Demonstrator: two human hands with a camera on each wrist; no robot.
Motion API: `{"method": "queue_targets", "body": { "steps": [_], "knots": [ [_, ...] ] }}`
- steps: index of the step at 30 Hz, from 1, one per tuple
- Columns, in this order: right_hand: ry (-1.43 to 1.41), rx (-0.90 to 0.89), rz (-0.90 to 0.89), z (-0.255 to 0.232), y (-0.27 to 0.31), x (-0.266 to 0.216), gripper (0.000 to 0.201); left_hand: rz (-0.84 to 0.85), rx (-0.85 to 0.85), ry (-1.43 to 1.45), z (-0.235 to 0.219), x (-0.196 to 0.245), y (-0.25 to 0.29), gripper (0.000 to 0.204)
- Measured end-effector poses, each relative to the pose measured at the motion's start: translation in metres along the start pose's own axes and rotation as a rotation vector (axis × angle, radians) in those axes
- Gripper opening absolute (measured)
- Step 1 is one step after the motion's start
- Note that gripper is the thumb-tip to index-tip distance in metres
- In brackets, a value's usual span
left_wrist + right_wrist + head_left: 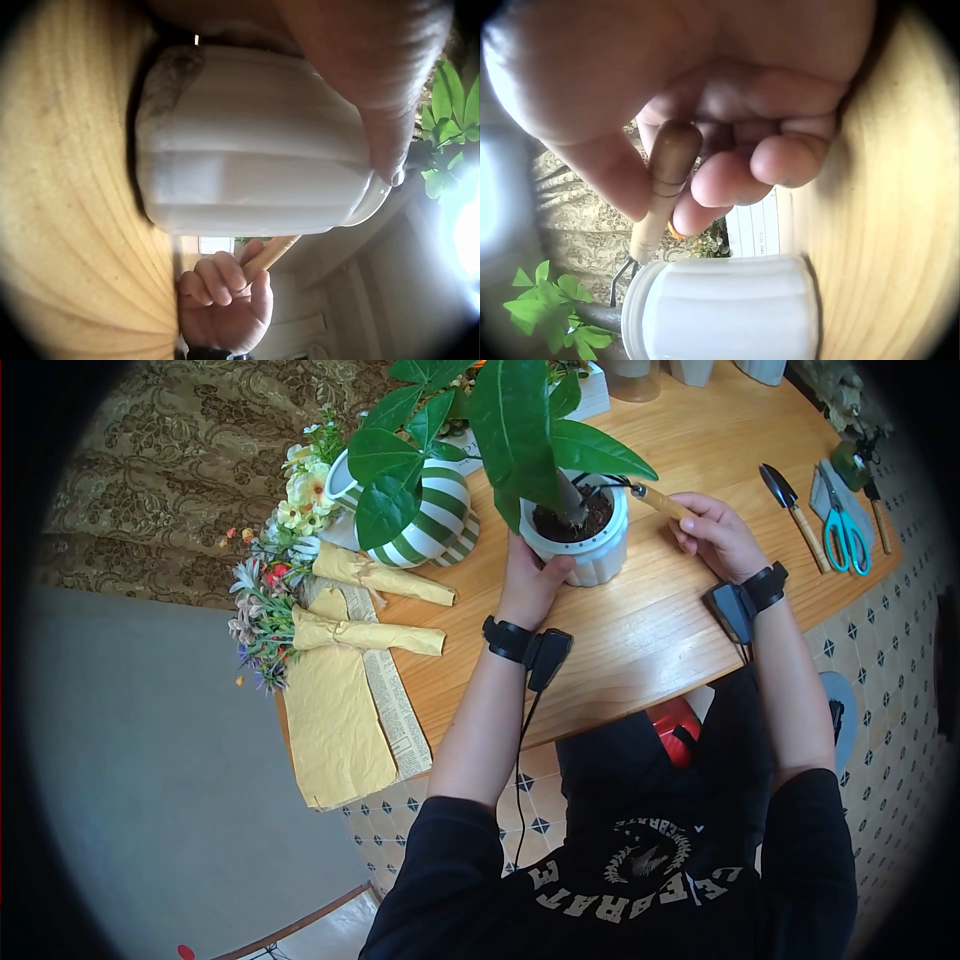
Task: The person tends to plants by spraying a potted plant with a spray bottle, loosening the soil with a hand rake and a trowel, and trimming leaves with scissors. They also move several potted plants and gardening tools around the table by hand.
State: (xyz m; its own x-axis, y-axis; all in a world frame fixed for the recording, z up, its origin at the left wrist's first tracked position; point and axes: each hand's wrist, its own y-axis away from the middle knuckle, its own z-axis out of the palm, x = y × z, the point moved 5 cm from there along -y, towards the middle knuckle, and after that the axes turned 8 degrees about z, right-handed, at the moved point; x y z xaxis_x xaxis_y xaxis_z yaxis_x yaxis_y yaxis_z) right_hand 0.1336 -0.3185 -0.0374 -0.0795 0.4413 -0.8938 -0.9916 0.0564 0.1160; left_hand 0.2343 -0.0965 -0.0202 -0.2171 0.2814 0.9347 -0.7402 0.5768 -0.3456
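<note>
While the wooden tabletop is carrying everything, the green-leafed potted plant is standing near its middle, rising from dark soil in a white fluted planter. Toward the left edge, a yellow paper sheet and a newsprint-patterned sheet are lying partly layered, reaching the near-left corner. Two paper-wrapped bouquets are resting over their upper part, the blossoms pointing to the left edge. Between these and the planter, a green-and-white striped vase is sitting partly behind the leaves.

The left hand is grasping the planter's side, its thumb pressing near the rim. The right hand is pinching the wooden handle of a small hand rake between thumb and curled fingers, just beside the planter. Near the right edge, a wooden-handled trowel is lying beside turquoise-handled scissors, which are resting on something flat and grey. Smallest of the tools in view, the hand rake is slanting across the planter's rim, its dark metal tines reaching over the soil; whether they are touching it, the views are not showing clearly.
</note>
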Motion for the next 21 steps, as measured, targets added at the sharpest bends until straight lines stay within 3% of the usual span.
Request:
{"method": "queue_targets", "body": {
  "steps": [13,21],
  "knots": [
    [0.007,-0.038,0.007,0.0025,-0.0006,-0.0030,0.019,0.011,-0.001,0.010,-0.0003,-0.0010,0.0003,0.099],
    [-0.001,-0.004,0.009,0.0010,-0.0007,-0.0014,0.023,0.004,-0.007,0.000,0.0000,-0.0001,0.0002,0.099]
  ]
}}
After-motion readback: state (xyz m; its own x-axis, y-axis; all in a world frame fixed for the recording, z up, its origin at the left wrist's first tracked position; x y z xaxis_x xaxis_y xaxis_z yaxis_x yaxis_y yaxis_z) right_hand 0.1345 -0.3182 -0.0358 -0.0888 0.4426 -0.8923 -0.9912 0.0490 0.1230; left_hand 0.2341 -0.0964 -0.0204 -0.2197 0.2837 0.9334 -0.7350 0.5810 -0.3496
